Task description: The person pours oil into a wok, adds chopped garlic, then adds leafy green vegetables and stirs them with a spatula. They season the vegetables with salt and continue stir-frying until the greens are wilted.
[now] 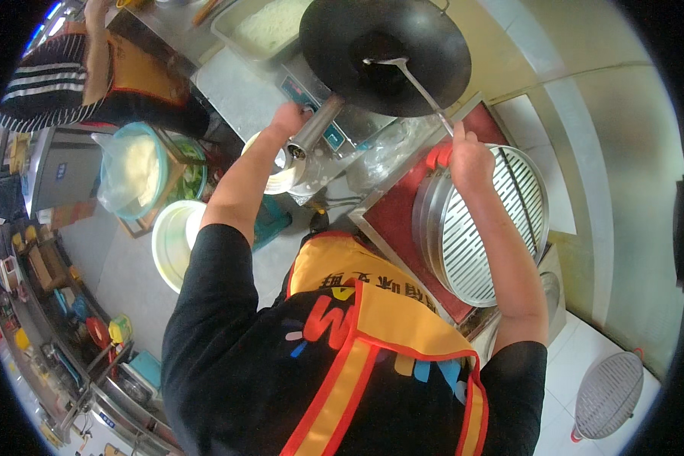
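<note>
Wok [425,45], black: top centre of the frame, its long handle [317,128] slanting down and left across the control panel [299,92].

Metal utensil [418,80], long-stemmed: head inside the wok, stem over the lower rim.

Right hand [473,161]: right of centre, fingers closed around the utensil's upper end.

Left hand [290,118]: upper centre, apart from the right, fingers curled at the panel's edge, just beside the wok handle; whether they grip a control or only touch cannot be told.

Hazards, as judged: a bump from the left wrist could swing the handle and tip the wok; hard leverage of the stem against the rim could do likewise. A slackened right grip could let the utensil slide into the bowl of the wok. The clear plastic [387,158] beside the panel could soften, should the metal be hot. The right forearm, crossing the slotted steamer tray [471,228], could catch its edge.

Surface: steel worktop [232,80], upper centre; red surface [394,216] beneath the steamer tray.

Room: co-worker's striped garment [45,83], upper left; blue basin [162,171] and pale bucket [159,251], left; crowded shelving [49,277], lower left; oval rack [608,395] on white tiles, lower right.
</note>
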{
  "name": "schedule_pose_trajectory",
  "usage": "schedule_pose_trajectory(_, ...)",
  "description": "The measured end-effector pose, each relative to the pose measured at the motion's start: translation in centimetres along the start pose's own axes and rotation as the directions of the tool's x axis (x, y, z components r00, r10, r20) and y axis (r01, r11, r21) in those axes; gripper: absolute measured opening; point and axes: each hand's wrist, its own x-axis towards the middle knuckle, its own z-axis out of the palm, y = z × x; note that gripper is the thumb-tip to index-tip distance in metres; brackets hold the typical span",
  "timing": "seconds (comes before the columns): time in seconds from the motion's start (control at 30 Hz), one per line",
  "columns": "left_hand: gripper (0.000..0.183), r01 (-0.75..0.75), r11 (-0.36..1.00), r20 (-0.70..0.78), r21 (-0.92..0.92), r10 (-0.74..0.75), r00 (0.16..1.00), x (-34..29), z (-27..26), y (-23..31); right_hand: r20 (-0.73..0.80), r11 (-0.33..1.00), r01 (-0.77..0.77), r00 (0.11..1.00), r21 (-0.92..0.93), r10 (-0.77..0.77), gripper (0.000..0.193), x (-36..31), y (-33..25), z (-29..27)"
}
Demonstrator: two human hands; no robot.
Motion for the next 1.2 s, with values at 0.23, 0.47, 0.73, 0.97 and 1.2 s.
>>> schedule_pose_trajectory(0.23,0.033,0.017,0.931,0.079,-0.365,0.013,0.997,1.3,1.0,-2.5,0.045,0.993,-0.039,0.998,0.108,0.034,0.037,0.1,-1.1,-0.7)
schedule_pose_trajectory(0.47,0.028,0.325,0.631,0.259,-0.704,-0.197,0.946,-0.7,-1.4,0.3,0.005,0.957,-0.141,0.989,0.252,0.145,0.03,0.8,-1.6,0.4)
schedule_pose_trajectory(0.73,0.025,0.34,0.509,0.335,-0.79,-0.105,0.936,-0.9,-1.4,-0.2,0.124,0.931,-0.169,0.983,0.325,0.135,0.034,0.7,-2.7,-0.7)
schedule_pose_trajectory(0.97,0.022,0.414,0.421,0.381,-0.807,-0.165,0.91,-0.9,-1.1,0.0,0.115,0.943,-0.173,0.983,0.283,0.145,0.033,0.6,-3.1,-0.4)
schedule_pose_trajectory(1.2,0.019,0.458,0.257,0.415,-0.851,-0.206,0.886,-1.2,-0.8,0.2,0.149,0.948,-0.195,0.976,0.251,0.161,0.032,0.8,-3.6,-1.0)
